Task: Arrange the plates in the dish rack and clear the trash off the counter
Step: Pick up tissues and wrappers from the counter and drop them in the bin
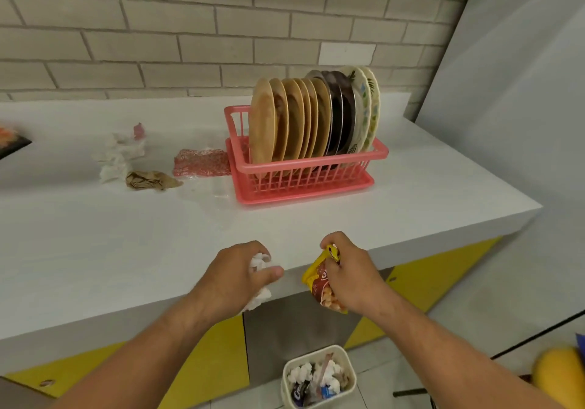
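A pink dish rack [304, 174] stands on the white counter [95, 244] with several plates [294, 120] upright in it: tan ones at the left, dark ones in the middle, patterned white ones at the right. My left hand [240, 272] is closed on crumpled white tissue [261, 301] at the counter's front edge. My right hand [351, 275] grips a yellow and red snack wrapper [319, 282] just past the edge. Below on the floor sits a white trash bin [316, 380] holding paper and wrappers. Left of the rack lie crumpled white tissues [122, 155], a brown paper scrap [150, 180] and a red-printed plastic wrapper [202, 163].
A grey brick wall [190, 29] backs the counter. A dark tray edge [12, 144] shows at the far left. Yellow cabinet doors [218, 367] run under the counter. A yellow object [560, 374] sits blurred at the lower right. The counter ends at a corner on the right.
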Demonstrator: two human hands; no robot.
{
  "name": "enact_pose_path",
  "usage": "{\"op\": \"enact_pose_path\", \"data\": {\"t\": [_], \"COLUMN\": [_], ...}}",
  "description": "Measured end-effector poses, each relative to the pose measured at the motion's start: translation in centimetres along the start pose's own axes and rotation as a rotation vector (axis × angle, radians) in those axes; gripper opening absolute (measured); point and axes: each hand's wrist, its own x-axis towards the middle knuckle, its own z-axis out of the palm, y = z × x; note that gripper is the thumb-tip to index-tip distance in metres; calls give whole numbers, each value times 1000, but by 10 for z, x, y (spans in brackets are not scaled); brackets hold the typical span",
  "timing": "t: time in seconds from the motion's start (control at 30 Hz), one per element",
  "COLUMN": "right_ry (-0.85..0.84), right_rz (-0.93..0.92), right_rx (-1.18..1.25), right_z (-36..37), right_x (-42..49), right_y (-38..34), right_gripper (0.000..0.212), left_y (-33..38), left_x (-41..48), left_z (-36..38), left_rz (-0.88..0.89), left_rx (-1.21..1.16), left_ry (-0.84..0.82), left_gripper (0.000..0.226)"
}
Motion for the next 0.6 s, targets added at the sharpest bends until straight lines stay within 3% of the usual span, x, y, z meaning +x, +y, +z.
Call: {"op": "enact_pose_path", "data": {"t": [0.07, 0.17, 0.23, 0.43, 0.6], "right_ry": [38, -33, -89, -64, -145], "right_rz": [11, 43, 46, 41, 75], "right_rx": [64, 102, 63, 92, 177], "right_z": [-8, -26, -38, -79, -104], "right_x": [-6, -16, -21, -30, -34], "right_y": [4, 11, 20, 68, 116], "right_gripper": [21, 52, 60, 33, 33], "left_y": [7, 21, 30, 62, 84], "left_x": [-3, -6, -6, -11, -12], "left_z": [11, 25, 33, 75, 119], "left_rz": [4, 32, 55, -13, -62], "left_rx": [47, 77, 114, -69, -49], "left_ry": [-46, -19, 11, -45, 70], "left_gripper": [29, 23, 17, 17, 15]}}
